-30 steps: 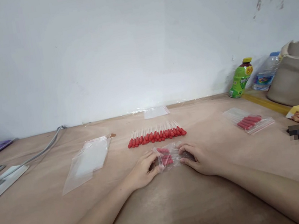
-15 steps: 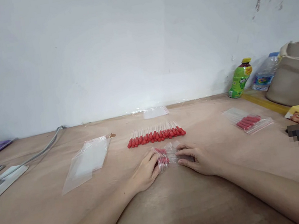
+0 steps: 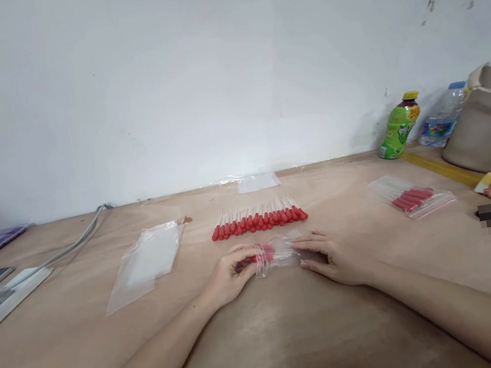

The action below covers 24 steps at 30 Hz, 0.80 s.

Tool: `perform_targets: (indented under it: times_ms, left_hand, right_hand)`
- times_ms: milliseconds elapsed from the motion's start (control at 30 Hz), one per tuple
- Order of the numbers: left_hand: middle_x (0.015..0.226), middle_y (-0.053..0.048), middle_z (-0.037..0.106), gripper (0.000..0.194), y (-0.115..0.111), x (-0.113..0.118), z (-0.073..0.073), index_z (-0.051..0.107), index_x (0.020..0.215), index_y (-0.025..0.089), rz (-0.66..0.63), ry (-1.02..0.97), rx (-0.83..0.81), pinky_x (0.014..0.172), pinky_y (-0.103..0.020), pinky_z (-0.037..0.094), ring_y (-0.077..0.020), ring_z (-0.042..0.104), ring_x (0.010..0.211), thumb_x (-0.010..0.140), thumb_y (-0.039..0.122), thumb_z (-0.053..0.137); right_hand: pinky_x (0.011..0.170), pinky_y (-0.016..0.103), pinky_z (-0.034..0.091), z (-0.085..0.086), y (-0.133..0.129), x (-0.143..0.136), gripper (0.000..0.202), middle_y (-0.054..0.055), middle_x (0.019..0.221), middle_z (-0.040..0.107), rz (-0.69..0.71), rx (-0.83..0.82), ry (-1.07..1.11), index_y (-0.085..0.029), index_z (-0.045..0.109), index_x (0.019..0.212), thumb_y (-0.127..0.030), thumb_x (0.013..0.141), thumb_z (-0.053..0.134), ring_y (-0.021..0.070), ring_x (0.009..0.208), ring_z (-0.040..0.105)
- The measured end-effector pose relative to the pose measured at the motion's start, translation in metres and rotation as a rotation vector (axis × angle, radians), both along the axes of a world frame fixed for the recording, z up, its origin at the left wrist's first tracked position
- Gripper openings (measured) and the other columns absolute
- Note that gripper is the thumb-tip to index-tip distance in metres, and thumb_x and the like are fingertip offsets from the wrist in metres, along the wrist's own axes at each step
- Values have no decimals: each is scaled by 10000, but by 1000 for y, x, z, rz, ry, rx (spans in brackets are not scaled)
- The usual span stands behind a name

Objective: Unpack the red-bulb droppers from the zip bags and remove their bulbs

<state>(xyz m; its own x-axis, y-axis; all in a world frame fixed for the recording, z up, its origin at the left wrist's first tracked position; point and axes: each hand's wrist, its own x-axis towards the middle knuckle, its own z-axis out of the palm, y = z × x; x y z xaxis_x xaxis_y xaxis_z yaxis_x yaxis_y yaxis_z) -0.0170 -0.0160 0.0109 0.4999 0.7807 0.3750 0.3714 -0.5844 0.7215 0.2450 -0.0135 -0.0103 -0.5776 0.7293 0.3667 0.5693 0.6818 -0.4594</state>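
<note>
Between my two hands lies a small clear plastic bag [image 3: 288, 255] with several red-bulbed droppers [image 3: 263, 252] inside or at its left end; glare hides how far in they sit. My left hand [image 3: 235, 271] closes thumb and fingers on the bag's left end, around the red bulbs. With thumb and fingers my right hand [image 3: 333, 257] grips the right end of the bag. Just beyond both hands, a row of droppers [image 3: 259, 222] rests on the table, red bulbs toward me and thin clear stems pointing at the wall.
A filled bag of droppers [image 3: 412, 199] lies at right. Flat clear bags [image 3: 154, 256] lie at left, another bag [image 3: 257, 182] by the wall. A green bottle [image 3: 399, 128], a clear bottle [image 3: 444, 119] and a grey-beige bucket [image 3: 489, 118] stand back right. A grey cable [image 3: 78, 240] crosses the left.
My hands have moved slightly apart, and the bag between them is more stretched out. My left fingers have shifted left on the red end. The view has shifted a little.
</note>
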Motion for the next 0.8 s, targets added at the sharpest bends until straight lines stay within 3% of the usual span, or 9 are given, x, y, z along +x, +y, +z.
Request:
perform_targets:
  times_ms: [100,200,300,367,467,533,667,800]
  left_hand:
    - [985,-80,643,236,8,-21,23,636,974,172,-21,55,-95,776,-299,483,-178,596,890,792,298,551]
    - [887,-50,681,247,16,-59,60,653,953,196,-42,182,-293,734,-296,507,-172,631,796,762,330,573]
    - [844,-48,691,263,20,-95,92,676,885,212,172,152,-283,715,-302,528,-194,638,804,693,384,626]
    - [880,-52,689,297,19,-106,101,676,867,207,367,31,-199,733,-319,533,-206,639,818,649,408,656]
    - [895,-52,686,342,22,-96,93,653,929,181,555,-62,4,776,-327,520,-199,636,826,688,421,617]
    - [911,-57,679,345,30,-79,78,641,960,163,566,1,131,770,-312,515,-189,632,818,739,415,561]
    - [966,-49,650,259,51,-43,50,650,924,187,522,351,416,778,-283,484,-175,610,836,818,329,461]
    - [1038,-61,613,239,58,-16,47,610,985,205,527,696,514,756,-280,452,-189,603,853,855,247,414]
  right_hand:
    - [985,473,312,1,-1,0,379,72,1157,574,-8,7,7,-247,502,1190,-319,818,504,219,1088,508]
    - [987,471,311,1,-1,0,377,72,1162,571,-17,4,1,-245,505,1186,-319,816,504,218,1091,506]
    - [993,475,301,0,-1,-1,375,70,1161,571,-22,3,-5,-240,509,1181,-321,815,505,218,1090,504]
    - [992,476,301,0,-1,-1,368,70,1157,573,-17,6,-1,-240,514,1176,-318,817,502,219,1085,506]
    - [982,470,315,0,-1,-1,357,73,1149,578,-9,16,8,-237,520,1168,-307,819,499,218,1081,509]
    - [972,463,330,0,-1,-1,355,77,1149,577,-11,17,10,-232,522,1166,-300,819,499,218,1083,507]
    - [964,457,340,1,-2,-2,354,78,1150,576,-11,19,13,-232,526,1160,-286,810,512,219,1087,501]
    - [971,453,336,1,-1,-2,351,70,1142,582,-5,27,4,-231,522,1162,-288,816,501,213,1089,500]
